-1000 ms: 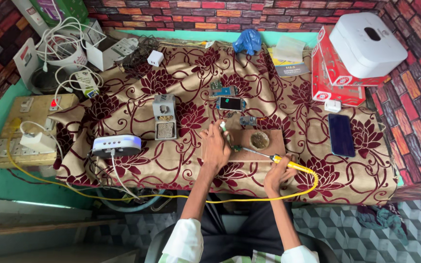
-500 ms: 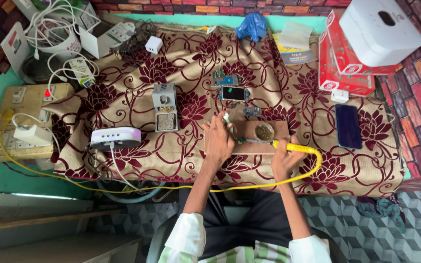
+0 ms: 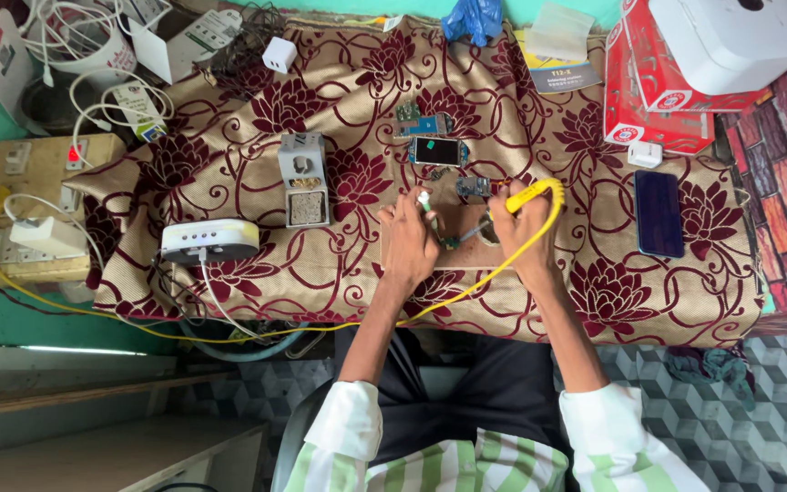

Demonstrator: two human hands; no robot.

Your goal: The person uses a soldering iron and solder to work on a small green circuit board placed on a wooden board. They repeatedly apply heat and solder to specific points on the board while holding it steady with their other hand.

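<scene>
Maroon flowered cloth (image 3: 229, 155) covers table at frame centre. Right hand (image 3: 523, 230) clenched around yellow soldering iron (image 3: 532, 193), tip down on small circuit board (image 3: 453, 241) lying on wooden block (image 3: 466, 257). Left hand (image 3: 409, 239) pinches thin white stick (image 3: 424, 200) beside board. Dark phone (image 3: 659, 213) at right, white router (image 3: 209, 240) at left.

Table under floral cloth (image 3: 229, 164), on it phone (image 3: 659, 213), red box (image 3: 653, 100), white router (image 3: 209, 240), grey stand (image 3: 303, 179), wooden board (image 3: 466, 246), perhaps circuit boards (image 3: 437, 150)

Right hand (image 3: 519, 226) has lifted the yellow soldering iron (image 3: 532, 193) (tip now down on the small board (image 3: 453, 242))
</scene>
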